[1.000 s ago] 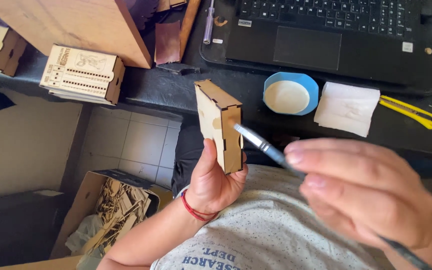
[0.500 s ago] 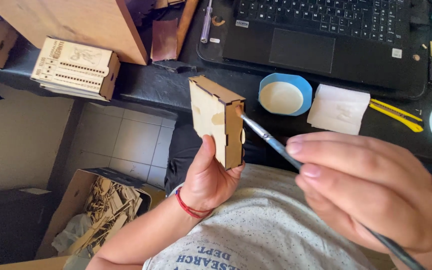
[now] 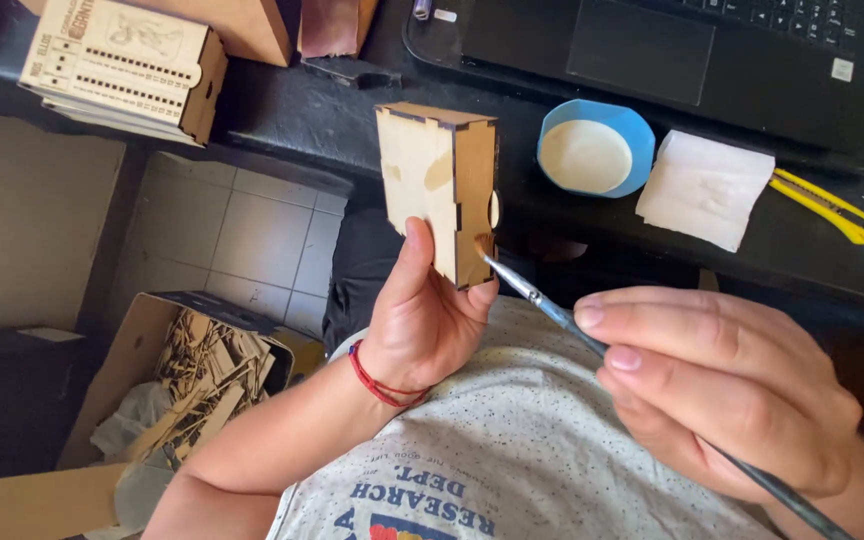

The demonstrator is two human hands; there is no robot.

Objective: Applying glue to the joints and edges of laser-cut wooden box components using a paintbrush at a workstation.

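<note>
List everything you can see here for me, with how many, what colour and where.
small wooden box: one, pale wood, held up in the left hand
paintbrush: one, dark handle, tip touching the box's lower edge
bowl: one, blue, white liquid inside, on the dark desk
folded paper towel: one, white, right of the bowl
utility knife: one, yellow, right of the towel
laptop: one, black, top of the desk
engraved wooden box: one, light wood, desk's left end
cardboard box of wood scraps: one, brown, on the floor
left hand: holds the box, red wrist cord
right hand: holds the brush
</note>
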